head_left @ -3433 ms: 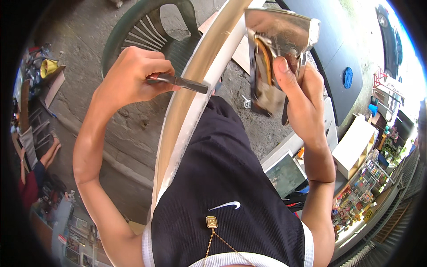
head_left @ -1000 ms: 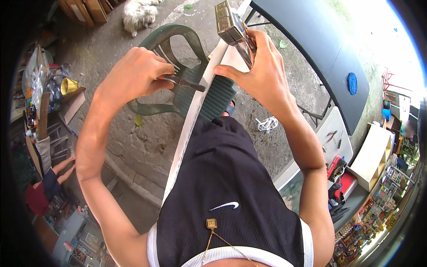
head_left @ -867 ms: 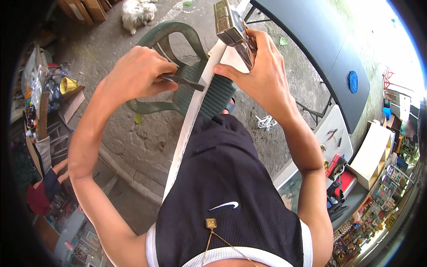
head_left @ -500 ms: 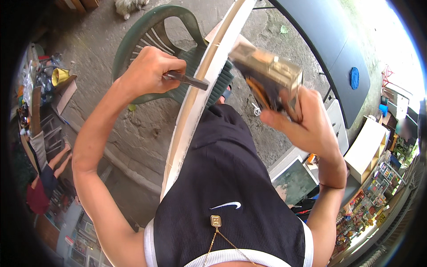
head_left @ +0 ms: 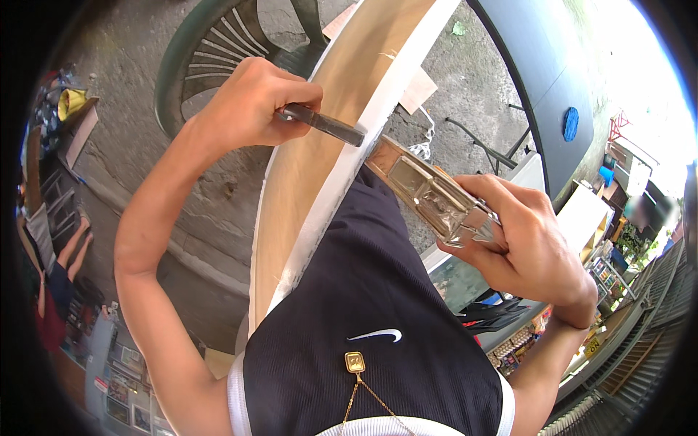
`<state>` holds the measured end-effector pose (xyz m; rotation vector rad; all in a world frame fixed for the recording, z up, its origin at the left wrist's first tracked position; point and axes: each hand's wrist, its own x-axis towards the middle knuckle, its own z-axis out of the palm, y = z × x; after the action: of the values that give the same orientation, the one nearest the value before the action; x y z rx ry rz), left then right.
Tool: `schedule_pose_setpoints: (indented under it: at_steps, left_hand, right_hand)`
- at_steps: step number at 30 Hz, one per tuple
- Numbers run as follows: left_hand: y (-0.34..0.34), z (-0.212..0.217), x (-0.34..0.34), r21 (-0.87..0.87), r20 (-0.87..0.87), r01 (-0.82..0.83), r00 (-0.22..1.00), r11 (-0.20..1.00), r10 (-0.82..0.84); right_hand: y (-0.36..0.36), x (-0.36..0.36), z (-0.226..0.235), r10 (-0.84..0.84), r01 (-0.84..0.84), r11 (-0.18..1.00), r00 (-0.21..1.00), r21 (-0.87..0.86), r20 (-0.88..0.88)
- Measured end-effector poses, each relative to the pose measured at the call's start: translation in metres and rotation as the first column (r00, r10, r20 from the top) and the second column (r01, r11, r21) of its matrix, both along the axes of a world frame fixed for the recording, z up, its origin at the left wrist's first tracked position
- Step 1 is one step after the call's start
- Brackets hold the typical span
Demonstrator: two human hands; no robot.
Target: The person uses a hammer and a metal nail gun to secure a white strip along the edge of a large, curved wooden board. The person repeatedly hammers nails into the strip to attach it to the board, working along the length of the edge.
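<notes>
My left hand (head_left: 265,105) is closed around a flat dark metal bar (head_left: 331,129), whose far end lies against the white edge strip of a long wooden frame (head_left: 309,178). White fabric (head_left: 320,196) is wrapped along that edge, with a row of small marks like staples near my lap. In my right hand (head_left: 534,232), the fingers are wrapped round the handle of a metal staple gun (head_left: 422,185). Its nose meets or nearly meets the outer side of the fabric edge, just beyond the bar's tip. The frame stands tilted between my arms and leans against my torso.
A green plastic chair (head_left: 174,80) stands behind the frame at far left. To the far right is a dark table (head_left: 542,65) with a blue round item (head_left: 571,124). White cord (head_left: 422,149) lies on the concrete floor. Another person (head_left: 58,291) is at the far left.
The staple gun has swung down and inward to the frame's edge. The frame has tilted to show more of its wooden inner face, and the bar has shifted slightly right.
</notes>
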<state>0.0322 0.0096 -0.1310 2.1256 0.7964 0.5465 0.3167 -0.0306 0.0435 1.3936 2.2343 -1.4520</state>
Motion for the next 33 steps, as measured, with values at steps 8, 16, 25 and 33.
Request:
schedule_pose_setpoints:
  at_steps: [8, 16, 25, 33]
  left_hand:
    - [-0.001, 0.0, 0.0, -0.001, 0.05, -0.02, 0.999, 1.0, 0.02]
    - [-0.002, -0.002, -0.002, 0.007, 0.069, -0.03, 0.997, 1.0, 0.029]
    - [-0.003, -0.002, 0.0, 0.006, 0.101, -0.049, 0.994, 0.999, 0.048]
    - [-0.002, -0.005, -0.001, 0.025, 0.108, -0.04, 0.993, 0.999, 0.037]
  right_hand:
    - [0.008, -0.007, 0.002, 0.046, -0.047, 0.998, 0.999, 0.032, 0.014]
    - [0.009, -0.012, 0.006, 0.054, -0.054, 0.999, 0.997, 0.006, 0.054]
    - [0.009, -0.015, 0.008, 0.044, -0.048, 0.997, 0.997, 0.058, 0.058]
    - [0.01, -0.021, 0.012, 0.046, -0.052, 0.997, 0.992, 0.058, 0.114]
